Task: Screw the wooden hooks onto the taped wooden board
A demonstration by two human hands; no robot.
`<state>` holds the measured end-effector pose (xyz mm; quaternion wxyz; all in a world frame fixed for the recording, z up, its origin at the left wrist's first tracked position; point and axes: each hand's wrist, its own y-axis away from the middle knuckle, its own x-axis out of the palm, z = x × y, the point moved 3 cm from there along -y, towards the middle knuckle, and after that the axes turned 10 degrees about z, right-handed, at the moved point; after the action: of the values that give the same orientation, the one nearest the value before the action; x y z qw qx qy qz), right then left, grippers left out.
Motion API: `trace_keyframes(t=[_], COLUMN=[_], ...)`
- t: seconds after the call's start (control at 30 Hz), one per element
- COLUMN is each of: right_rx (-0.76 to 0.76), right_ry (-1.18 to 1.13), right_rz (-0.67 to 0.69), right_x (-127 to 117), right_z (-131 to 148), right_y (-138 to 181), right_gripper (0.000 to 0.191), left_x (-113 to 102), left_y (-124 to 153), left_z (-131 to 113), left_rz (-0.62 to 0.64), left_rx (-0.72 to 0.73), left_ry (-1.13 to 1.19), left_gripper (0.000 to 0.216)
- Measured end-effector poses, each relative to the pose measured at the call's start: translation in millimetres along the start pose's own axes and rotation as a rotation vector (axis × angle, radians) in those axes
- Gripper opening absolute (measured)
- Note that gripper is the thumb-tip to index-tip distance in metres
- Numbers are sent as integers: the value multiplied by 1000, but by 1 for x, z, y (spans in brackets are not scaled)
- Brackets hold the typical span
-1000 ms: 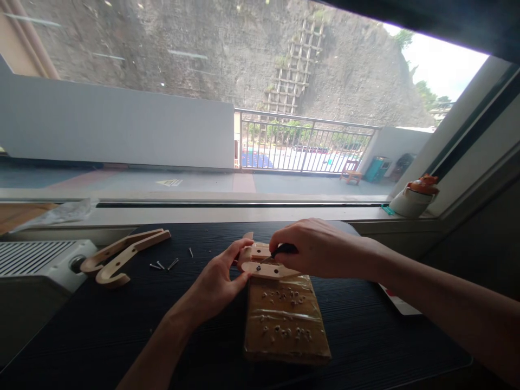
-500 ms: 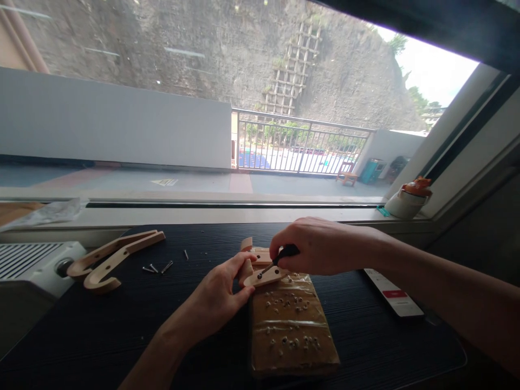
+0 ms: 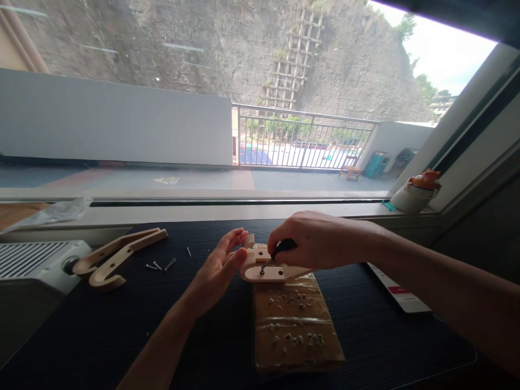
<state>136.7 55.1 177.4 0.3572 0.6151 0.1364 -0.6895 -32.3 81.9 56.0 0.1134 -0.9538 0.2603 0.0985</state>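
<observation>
My right hand (image 3: 298, 244) is closed around the black handle of a screwdriver (image 3: 284, 247). The screwdriver's tip meets a screw (image 3: 262, 272) in a hole of the nearer wooden hook (image 3: 270, 275). That hook lies across the far end of a brown block (image 3: 298, 341) wrapped in clear film and dotted with holes. Behind it is a second wooden hook (image 3: 260, 253), partly hidden by my right hand. At the left of the hooks, my left hand (image 3: 219, 265) is open, its fingers extended beside their curved ends; whether it touches them I cannot tell.
On the dark table (image 3: 195, 336), several loose screws (image 3: 170, 264) lie to the left. Two more wooden hooks (image 3: 109, 273) rest beyond them near a white heater (image 3: 40, 271). A white and red box (image 3: 400, 290) lies under my right forearm. A bottle (image 3: 414, 195) stands on the windowsill.
My left hand has released the nearer hook and opened, moving slightly left and up. That hook now lies straighter across the block. My right hand keeps the screwdriver at the screw.
</observation>
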Motion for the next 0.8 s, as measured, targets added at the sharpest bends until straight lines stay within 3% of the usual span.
trace_keyframes(t=[0.17,0.37,0.53,0.6,0.8], right_rx=[-8,-28,-45,-49,-58], right_ry=[11,-32,1,21,68], right_rz=[25,26,42,36,48], right_x=[1,-4,-3,-2,-4], right_z=[2,2,7,9,13], right_y=[3,11,6,4,1], right_gripper=[23,25,23,23,24], left_x=[6,-11,-13,-8,1], left_y=[1,19,27,26,17], left_z=[0,-31,-25,-20,-14], left_rz=[56,-126,166,279,285], left_rx=[-56,123,-147,-184,-140], left_ry=[35,-438,-445,-391,-321], left_gripper=[52,34,39,36,25])
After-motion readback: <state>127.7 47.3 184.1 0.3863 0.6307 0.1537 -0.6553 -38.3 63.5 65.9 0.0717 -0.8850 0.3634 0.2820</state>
